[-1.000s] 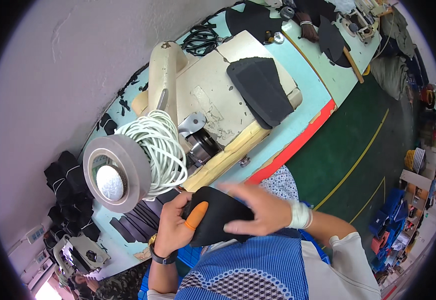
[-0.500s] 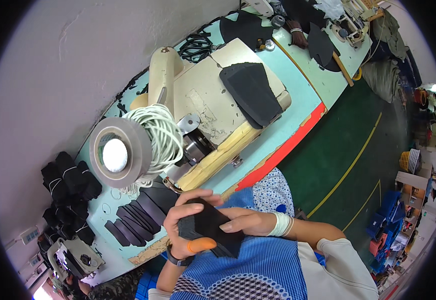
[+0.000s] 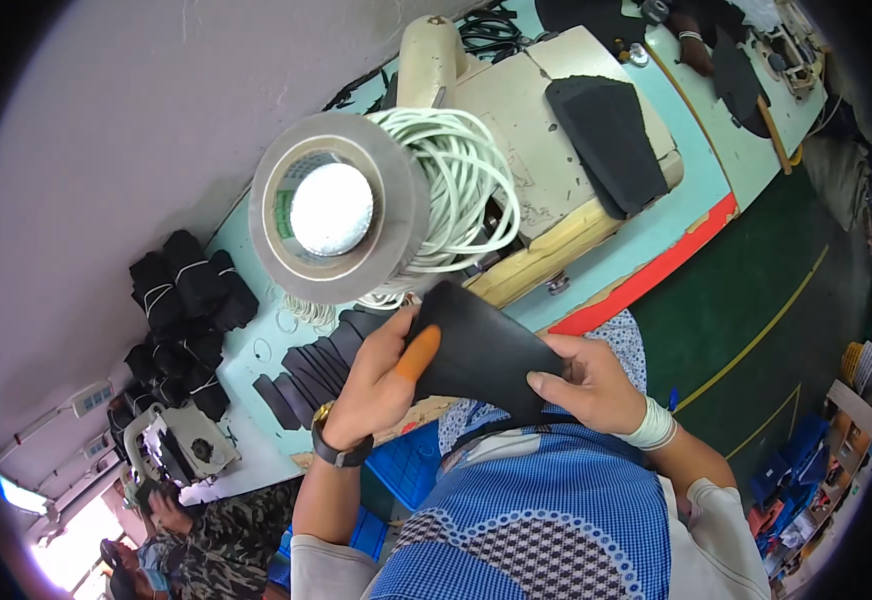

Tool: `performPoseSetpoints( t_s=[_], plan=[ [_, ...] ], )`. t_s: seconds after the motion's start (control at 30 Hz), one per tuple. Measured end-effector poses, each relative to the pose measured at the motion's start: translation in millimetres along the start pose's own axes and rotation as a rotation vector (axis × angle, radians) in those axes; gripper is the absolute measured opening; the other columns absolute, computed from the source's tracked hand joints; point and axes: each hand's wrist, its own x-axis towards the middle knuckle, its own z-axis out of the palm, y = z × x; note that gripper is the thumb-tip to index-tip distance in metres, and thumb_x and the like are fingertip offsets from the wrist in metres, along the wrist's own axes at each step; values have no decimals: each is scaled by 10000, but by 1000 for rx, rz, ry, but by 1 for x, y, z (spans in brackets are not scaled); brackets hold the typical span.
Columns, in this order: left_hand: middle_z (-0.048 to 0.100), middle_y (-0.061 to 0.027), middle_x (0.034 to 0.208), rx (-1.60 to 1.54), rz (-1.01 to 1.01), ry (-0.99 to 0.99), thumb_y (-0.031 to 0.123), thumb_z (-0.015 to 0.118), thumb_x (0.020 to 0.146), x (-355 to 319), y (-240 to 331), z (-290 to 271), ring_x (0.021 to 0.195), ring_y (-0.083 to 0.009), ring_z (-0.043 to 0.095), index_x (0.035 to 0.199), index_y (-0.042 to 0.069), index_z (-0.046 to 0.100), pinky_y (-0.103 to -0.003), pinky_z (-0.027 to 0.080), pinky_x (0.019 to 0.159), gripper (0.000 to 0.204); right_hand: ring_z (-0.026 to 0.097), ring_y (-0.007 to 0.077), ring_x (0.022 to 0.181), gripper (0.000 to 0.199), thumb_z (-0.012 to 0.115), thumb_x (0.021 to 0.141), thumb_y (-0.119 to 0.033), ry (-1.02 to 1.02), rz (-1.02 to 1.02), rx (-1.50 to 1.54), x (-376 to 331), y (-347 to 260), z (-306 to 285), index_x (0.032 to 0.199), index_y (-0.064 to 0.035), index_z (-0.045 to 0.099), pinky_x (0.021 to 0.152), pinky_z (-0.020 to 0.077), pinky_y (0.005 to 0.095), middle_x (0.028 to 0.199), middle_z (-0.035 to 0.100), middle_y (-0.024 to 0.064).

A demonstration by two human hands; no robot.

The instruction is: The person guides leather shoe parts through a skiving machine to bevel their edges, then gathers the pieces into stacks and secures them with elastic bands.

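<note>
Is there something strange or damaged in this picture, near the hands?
Nothing looks damaged or spilled. Both hands, left hand and right hand, hold a black flat piece. One oddity: an orange cover sits on the left thumb.

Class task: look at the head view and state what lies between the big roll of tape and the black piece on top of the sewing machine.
In the head view, a coil of white cord hangs between the tape roll and the black piece.

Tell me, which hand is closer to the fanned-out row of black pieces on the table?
Left. The left hand sits just right of the fanned black pieces, nearly over them. The right hand is farther away, across the black piece both hands hold.
</note>
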Motion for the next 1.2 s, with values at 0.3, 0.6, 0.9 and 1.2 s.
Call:
performPoseSetpoints(
  t_s=[0.3, 0.6, 0.9, 1.2],
  plan=[
    [622, 1, 709, 354, -131, 38, 198, 510, 997, 17, 6, -11, 516, -20, 492, 1044, -27, 604, -202, 363, 430, 248, 651, 125, 900, 349, 584, 925, -32, 138, 79, 39, 9, 2, 8, 1242, 107, 538, 788, 548, 255, 1044, 675, 121],
    [672, -35, 794, 155, -130, 117, 216, 513, 1008, 21, -23, -9, 676, -45, 591, 1038, -69, 622, -193, 450, 570, 306, 652, 119, 861, 284, 592, 921, -46, 178, 45, 116, 7, -3, 6, 1164, 100, 586, 755, 539, 244, 998, 686, 117],
    [674, -25, 827, -142, -199, 151, 142, 530, 982, 10, -5, -3, 626, -24, 586, 1124, -43, 607, -150, 413, 494, 245, 632, 114, 906, 262, 601, 901, -39, 198, 32, 101, 7, -4, 10, 1133, 81, 593, 804, 527, 263, 1007, 669, 85],
    [671, -26, 776, 77, -233, 67, 215, 519, 1006, 21, -14, -5, 633, -46, 572, 984, -64, 657, -192, 446, 569, 312, 623, 115, 899, 255, 591, 892, -25, 238, -11, 19, 2, 3, 4, 1126, 76, 592, 806, 516, 271, 1023, 665, 89]
  ],
)
